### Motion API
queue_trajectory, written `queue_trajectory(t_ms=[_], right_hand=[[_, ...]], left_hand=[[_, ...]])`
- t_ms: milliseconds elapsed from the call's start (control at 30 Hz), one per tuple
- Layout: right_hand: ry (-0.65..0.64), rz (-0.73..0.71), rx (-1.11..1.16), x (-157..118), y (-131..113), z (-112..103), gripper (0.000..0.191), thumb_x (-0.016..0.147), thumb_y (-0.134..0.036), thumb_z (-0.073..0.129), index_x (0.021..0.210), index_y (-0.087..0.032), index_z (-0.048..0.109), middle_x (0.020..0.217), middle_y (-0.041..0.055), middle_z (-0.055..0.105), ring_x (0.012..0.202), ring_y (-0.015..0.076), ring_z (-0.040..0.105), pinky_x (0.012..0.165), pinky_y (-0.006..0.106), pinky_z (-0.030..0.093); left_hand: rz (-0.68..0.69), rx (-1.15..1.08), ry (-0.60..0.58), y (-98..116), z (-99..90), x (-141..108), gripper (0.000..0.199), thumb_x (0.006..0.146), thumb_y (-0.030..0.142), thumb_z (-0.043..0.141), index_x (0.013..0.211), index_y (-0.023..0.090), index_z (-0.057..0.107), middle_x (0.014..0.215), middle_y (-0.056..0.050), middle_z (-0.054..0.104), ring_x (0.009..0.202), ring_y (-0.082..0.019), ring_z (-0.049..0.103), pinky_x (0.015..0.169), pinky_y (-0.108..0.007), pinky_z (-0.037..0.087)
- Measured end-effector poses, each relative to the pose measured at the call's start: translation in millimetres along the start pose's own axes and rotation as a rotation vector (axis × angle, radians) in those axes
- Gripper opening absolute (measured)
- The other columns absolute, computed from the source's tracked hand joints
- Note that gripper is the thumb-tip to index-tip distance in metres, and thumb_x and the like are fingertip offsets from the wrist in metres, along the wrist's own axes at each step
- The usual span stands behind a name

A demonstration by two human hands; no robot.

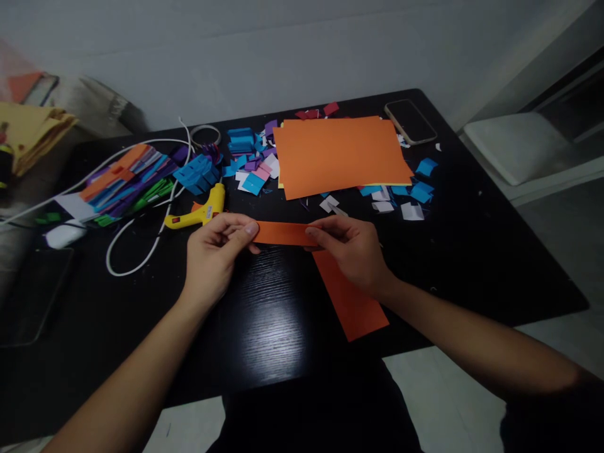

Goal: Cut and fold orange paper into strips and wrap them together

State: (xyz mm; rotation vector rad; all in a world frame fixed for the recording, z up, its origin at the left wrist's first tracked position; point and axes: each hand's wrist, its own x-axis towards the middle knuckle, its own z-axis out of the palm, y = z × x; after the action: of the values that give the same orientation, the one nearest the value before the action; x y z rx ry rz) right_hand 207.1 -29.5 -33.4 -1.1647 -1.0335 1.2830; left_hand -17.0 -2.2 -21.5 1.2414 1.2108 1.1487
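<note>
An orange paper strip [283, 233] is stretched level between my two hands above the dark table. My left hand [219, 251] pinches its left end, thumb on top. The right end is pinched by my right hand [352, 251], also with the thumb over the paper. Below my right hand, a wider orange paper piece [352, 302] lies on the table, its upper part covered by that hand. Just beyond my left hand rests a yellow glue gun [202, 211]. Large orange sheets [344, 154] lie farther back, with a yellow edge showing underneath.
Blue, white, purple and red paper scraps [255, 182] surround the sheets. A phone [410, 121] lies at the back right. On the left are bundled coloured strips [127, 179], a looping white cable [109, 251], a white mouse [66, 234] and a dark flat tray-like object [33, 296].
</note>
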Motion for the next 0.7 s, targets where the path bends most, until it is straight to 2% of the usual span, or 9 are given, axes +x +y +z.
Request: queue_trajectory(t_ms=[233,533,700], right_hand=[[-0.009,-0.001,0.003,0.3,-0.3,1.2,0.027,0.075,-0.046,0.090,0.085,-0.023,0.081,0.081,0.0019,0.079,0.079,0.0209,0.077,0.079,0.040,0.069],[0.004,0.014,0.025,1.3,0.8,-0.7,0.025,0.076,-0.044,0.090,0.084,-0.022,0.081,0.082,0.0021,0.078,0.079,0.0208,0.077,0.079,0.043,0.070],[-0.020,0.057,0.080,2.2,-0.7,0.0,0.030,0.072,-0.046,0.093,0.084,-0.021,0.081,0.079,0.0017,0.077,0.077,0.0198,0.077,0.079,0.042,0.071]], left_hand=[[0.043,0.023,0.042,-1.6,-0.7,-1.3,0.011,0.083,0.028,0.082,0.086,0.020,0.076,0.072,0.001,0.071,0.058,-0.011,0.064,0.056,-0.022,0.051],[-0.016,0.004,-0.039,3.5,6.6,-1.8,0.021,0.084,0.038,0.083,0.088,0.018,0.075,0.073,-0.002,0.072,0.061,-0.012,0.065,0.060,-0.024,0.054],[0.002,0.034,-0.008,3.7,5.6,-1.1,0.021,0.084,0.038,0.084,0.083,0.018,0.077,0.069,-0.002,0.072,0.061,-0.013,0.065,0.062,-0.025,0.055]])
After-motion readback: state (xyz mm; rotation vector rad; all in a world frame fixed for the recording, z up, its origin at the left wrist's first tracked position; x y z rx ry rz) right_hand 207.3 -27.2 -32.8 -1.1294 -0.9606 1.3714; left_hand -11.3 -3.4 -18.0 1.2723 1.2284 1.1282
